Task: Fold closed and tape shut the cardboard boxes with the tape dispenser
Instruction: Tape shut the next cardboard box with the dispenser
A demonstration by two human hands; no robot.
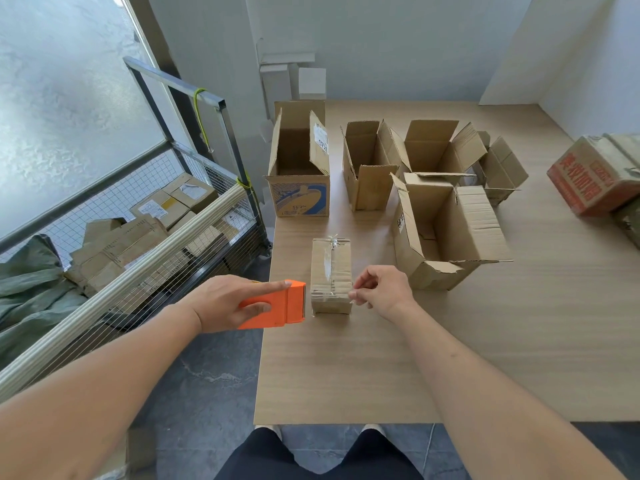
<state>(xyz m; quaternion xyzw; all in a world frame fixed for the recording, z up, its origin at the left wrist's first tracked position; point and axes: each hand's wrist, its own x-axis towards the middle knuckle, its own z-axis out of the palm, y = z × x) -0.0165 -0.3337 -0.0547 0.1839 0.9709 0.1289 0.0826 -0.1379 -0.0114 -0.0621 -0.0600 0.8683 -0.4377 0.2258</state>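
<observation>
Head view looks down on a small closed cardboard box point(331, 276) lying near the left edge of the tabletop point(346, 375), with clear tape running along its top seam and down its near end. An orange tape dispenser point(277, 304) sits just to the left of the box, its toothed edge close to the box's near left corner; whether it touches the cardboard cannot be told. The left hand point(228, 303) holds the dispenser, its grip wrapped round the body with the forefinger laid straight along the top and the thumb pressed on the near face. The right hand point(381, 292) is at the box's near right corner, its thumb and forefinger pinching a bit of clear tape at that edge.

Bare tabletop spreads in front of the box toward the person and far out to the right. Behind the box stand open boxes (flaps up or splayed): a blue-printed box point(299, 168) at the left edge, a narrow box point(370, 168) beside it, a large box point(446, 230) close on the right, and two more boxes point(446, 147) behind that. A red-printed carton point(595, 174) lies at the far right. Left of the tabletop, on the floor, a wire cage cart point(194, 202) holds sealed parcels.
</observation>
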